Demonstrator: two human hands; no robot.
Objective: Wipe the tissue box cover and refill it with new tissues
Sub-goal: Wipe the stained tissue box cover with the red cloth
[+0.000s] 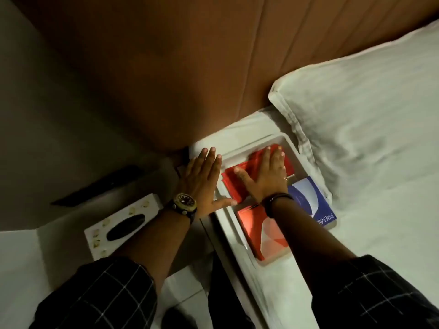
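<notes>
Right grip flat and fully spread, palm pressing a red cloth down inside the white tray-like tissue box cover lying on the bed — nothing pinched, just weight on the cloth. The right hand covers the cover's far end, toward 12 o'clock. Left hand is open too, fingers straight, braced against the cover's outer wall at 9 o'clock, holding nothing. Nearer the person, at 6 o'clock inside the cover, sits a red-and-white tissue pack; a blue tissue pack rests at its 3 o'clock edge. A second white box with an oval slot waits low at 8 o'clock, off the bed.

To do this well, I'd say: keep the left brace firm so the cover can't skid on the soft sheet, sweep into the corners — and lift the packs clear so the whole floor gets wiped.
</notes>
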